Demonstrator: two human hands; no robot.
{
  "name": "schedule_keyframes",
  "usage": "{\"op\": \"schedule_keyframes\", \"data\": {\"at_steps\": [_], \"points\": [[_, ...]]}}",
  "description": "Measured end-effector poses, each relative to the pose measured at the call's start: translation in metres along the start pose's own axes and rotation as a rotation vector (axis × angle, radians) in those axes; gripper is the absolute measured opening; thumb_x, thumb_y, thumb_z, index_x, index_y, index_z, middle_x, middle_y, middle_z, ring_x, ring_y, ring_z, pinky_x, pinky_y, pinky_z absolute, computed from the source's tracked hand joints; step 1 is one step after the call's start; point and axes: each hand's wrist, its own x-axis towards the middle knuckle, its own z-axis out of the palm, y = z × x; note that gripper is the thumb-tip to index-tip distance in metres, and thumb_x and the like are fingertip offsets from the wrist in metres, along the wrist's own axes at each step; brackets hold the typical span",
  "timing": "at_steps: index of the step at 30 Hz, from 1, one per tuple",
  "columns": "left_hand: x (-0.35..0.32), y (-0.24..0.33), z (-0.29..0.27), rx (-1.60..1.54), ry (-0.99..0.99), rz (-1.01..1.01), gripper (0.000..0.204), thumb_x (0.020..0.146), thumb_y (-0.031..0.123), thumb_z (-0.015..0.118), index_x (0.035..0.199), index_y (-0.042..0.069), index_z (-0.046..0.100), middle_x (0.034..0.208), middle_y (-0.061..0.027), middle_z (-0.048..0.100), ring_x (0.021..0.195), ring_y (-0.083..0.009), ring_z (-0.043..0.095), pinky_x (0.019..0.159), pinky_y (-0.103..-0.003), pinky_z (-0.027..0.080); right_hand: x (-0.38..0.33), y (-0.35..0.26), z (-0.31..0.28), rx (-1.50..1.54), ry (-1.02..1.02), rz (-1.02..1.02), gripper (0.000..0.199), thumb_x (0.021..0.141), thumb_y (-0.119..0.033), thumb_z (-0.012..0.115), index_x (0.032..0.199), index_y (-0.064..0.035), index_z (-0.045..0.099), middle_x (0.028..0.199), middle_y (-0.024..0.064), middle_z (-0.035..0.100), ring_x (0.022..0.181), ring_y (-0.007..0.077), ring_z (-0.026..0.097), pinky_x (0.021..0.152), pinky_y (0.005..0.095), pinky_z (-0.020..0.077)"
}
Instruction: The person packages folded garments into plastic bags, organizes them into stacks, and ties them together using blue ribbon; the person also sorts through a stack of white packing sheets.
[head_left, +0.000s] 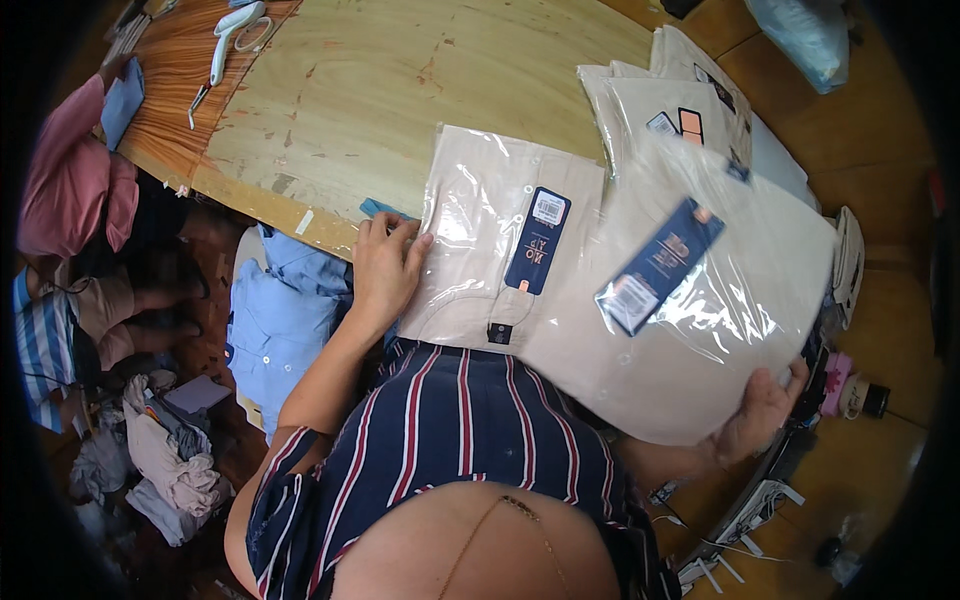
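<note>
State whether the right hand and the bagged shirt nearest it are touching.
Touching. The head view shows the right hand gripping the bagged shirt at its lower right edge.

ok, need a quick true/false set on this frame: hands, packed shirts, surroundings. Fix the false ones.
1. The right hand holds the right bagged beige shirt near its lower right edge. True.
2. The left hand touches nothing. False: it touches the left edge of the left bagged beige shirt.
3. Each of these two shirts shows a navy hang tag. True.
4. The stack of bagged shirts at upper right is dark green. False: it is beige.
5. A light-blue button-up garment lies below and left of the left hand in view. True.
6. The white handheld tool is on the floor. False: it lies on the table.
</note>
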Motion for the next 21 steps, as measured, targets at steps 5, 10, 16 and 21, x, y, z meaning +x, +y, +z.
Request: {"op": "schedule_keyframes", "data": {"at_steps": [5, 10, 16, 21], "points": [[0.007, 0.015, -0.008, 0.046, -0.053, 0.003, 0.028, 0.075, 0.027, 0.052, 0.085, 0.001, 0.059, 0.089, -0.0101, 0.047, 0.084, -0.0264, 0.041, 0.072, -0.038, 0.033, -0.014, 0.108, 0.028, -0.132, -0.196, 0.43, 0.037, 0.074, -0.002, 0.053, 0.107, -0.0019, 0.036, 0.096, 0.0077, 0.045, 0.083, 0.0129, 0.046, 0.075, 0.025, 0.038], [0.003, 0.029, -0.009, -0.226, -0.218, 0.021, 0.043, 0.067, 0.028, 0.061, 0.092, -0.005, 0.049, 0.093, -0.0154, 0.046, 0.085, -0.03, 0.043, 0.075, -0.039, 0.03, -0.043, 0.175, 0.041, -0.196, -0.382, 0.452, 0.037, 0.077, -0.003, 0.05, 0.109, -0.0032, 0.033, 0.094, 0.0064, 0.042, 0.083, 0.0122, 0.042, 0.074, 0.0235, 0.0363], [-0.013, 0.064, -0.029, -0.654, -0.295, 0.696, 0.046, 0.059, 0.015, 0.068, 0.094, 0.001, 0.041, 0.099, -0.0185, 0.043, 0.101, -0.0323, 0.041, 0.08, -0.038, 0.033, -0.046, 0.153, 0.023, 0.404, -0.231, 0.428, 0.048, 0.072, 0.001, 0.055, 0.113, -0.0031, 0.03, 0.11, 0.0106, 0.042, 0.103, 0.019, 0.041, 0.089, 0.0321, 0.0323], [-0.02, 0.071, -0.024, -1.204, -0.389, 0.61, 0.057, 0.064, 0.003, 0.063, 0.112, 0.006, 0.034, 0.109, -0.0162, 0.041, 0.106, -0.0308, 0.039, 0.087, -0.036, 0.032, -0.04, 0.131, 0.015, 0.404, -0.244, 0.533, 0.054, 0.071, -0.005, 0.06, 0.116, -0.0004, 0.031, 0.108, 0.0105, 0.045, 0.099, 0.0207, 0.046, 0.084, 0.0323, 0.0377]]}}
